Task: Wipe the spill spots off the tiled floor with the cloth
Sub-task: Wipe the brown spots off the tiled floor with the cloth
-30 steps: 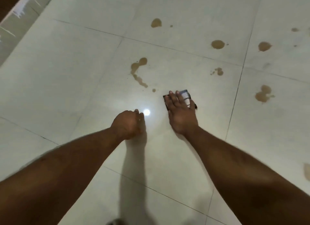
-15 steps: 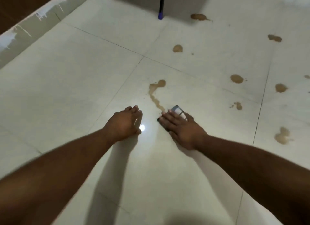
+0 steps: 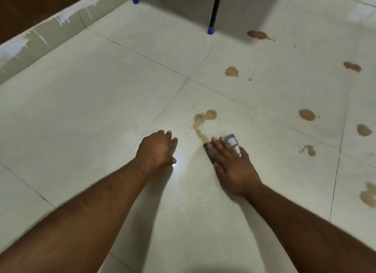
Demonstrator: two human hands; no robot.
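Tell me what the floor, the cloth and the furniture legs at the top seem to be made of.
Floor: likely glazed ceramic tile, glossy, with grout lines and a bright glare spot.
Cloth: apparently woven fabric, pale with dark bands; it lies flat under the right hand.
Legs: probably dark-painted metal tube with blue plastic-looking feet.

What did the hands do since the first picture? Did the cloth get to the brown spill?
The right hand slid the cloth forward and left across the floor until its edge reached the tail of the long brown spill. Nothing was picked up or let go. The left hand stayed propped on the tile, and the other brown spots are still unwiped.
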